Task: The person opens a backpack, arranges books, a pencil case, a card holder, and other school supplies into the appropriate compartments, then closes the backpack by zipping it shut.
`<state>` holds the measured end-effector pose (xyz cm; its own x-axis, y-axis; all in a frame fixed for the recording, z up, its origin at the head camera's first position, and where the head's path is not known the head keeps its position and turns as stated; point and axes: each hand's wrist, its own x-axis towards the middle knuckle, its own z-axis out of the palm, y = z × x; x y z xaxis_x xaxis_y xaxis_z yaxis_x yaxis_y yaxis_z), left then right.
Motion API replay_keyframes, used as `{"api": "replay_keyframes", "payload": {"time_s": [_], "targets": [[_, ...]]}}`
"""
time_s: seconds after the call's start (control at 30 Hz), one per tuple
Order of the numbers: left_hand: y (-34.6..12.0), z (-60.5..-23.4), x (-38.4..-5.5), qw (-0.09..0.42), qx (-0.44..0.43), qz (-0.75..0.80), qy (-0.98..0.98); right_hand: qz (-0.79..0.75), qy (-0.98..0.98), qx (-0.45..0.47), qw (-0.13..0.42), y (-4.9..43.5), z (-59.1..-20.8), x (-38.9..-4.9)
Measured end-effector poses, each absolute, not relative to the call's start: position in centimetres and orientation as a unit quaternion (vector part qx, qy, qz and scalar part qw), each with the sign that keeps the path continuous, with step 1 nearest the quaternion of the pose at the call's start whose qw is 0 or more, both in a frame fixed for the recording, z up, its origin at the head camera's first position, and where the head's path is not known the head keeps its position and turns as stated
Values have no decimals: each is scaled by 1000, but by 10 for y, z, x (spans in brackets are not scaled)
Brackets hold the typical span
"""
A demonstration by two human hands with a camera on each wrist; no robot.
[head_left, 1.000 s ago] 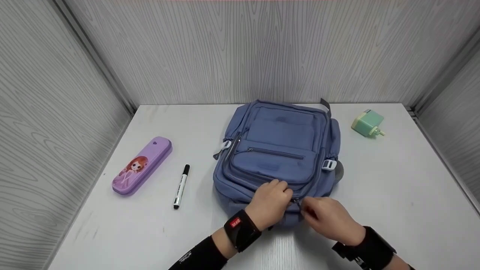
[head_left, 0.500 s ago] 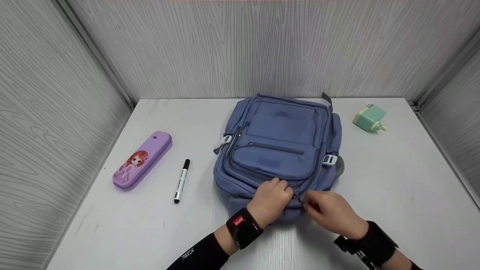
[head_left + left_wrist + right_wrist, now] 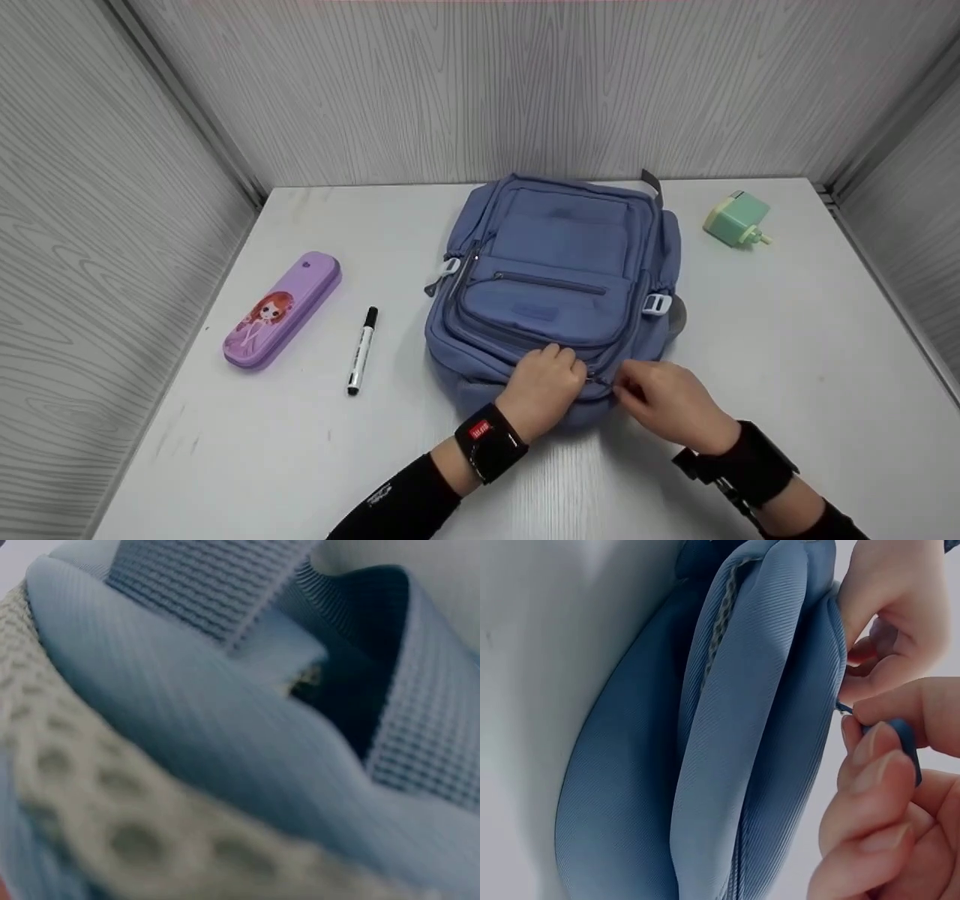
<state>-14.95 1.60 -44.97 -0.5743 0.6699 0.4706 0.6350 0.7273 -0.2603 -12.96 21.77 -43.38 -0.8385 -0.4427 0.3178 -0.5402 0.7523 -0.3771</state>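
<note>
A blue backpack (image 3: pixel 562 247) lies on the white table with its front pockets facing up. My left hand (image 3: pixel 544 390) grips the fabric at its near edge, fingers curled over. Just to the right, my right hand (image 3: pixel 671 401) pinches a zipper pull (image 3: pixel 906 741) between thumb and fingers, at the near right corner of the bag. In the right wrist view the left hand (image 3: pixel 900 615) is close above the right one. Only the bag's mesh padding (image 3: pixel 135 832) and webbing strap (image 3: pixel 217 585) fill the left wrist view; no fingers show there clearly.
To the left lie a purple pencil case (image 3: pixel 281 311) with a cartoon girl on it and a black-capped marker (image 3: pixel 362 351). A green and yellow pencil sharpener-like box (image 3: pixel 737 219) stands at the far right. Grey wood-grain panels (image 3: pixel 480 90) enclose the table.
My right hand has drawn the zipper pull slightly to the right along the near edge. The left hand keeps its grip. The whole scene sits higher in view as the head camera tilts.
</note>
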Motion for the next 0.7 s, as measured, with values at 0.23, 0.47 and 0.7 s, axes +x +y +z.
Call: {"api": "replay_keyframes", "payload": {"time_s": [0.23, 0.47, 0.7], "targets": [[14, -449, -151, 278, -376, 24, -883, 203, -941, 239, 124, 229, -430, -138], [13, -449, -153, 286, -382, 19, -878, 179, -954, 216, 106, 244, -423, -157], [13, -451, -150, 276, -382, 15, -882, 160, -964, 195, 81, 257, -418, -186]]}}
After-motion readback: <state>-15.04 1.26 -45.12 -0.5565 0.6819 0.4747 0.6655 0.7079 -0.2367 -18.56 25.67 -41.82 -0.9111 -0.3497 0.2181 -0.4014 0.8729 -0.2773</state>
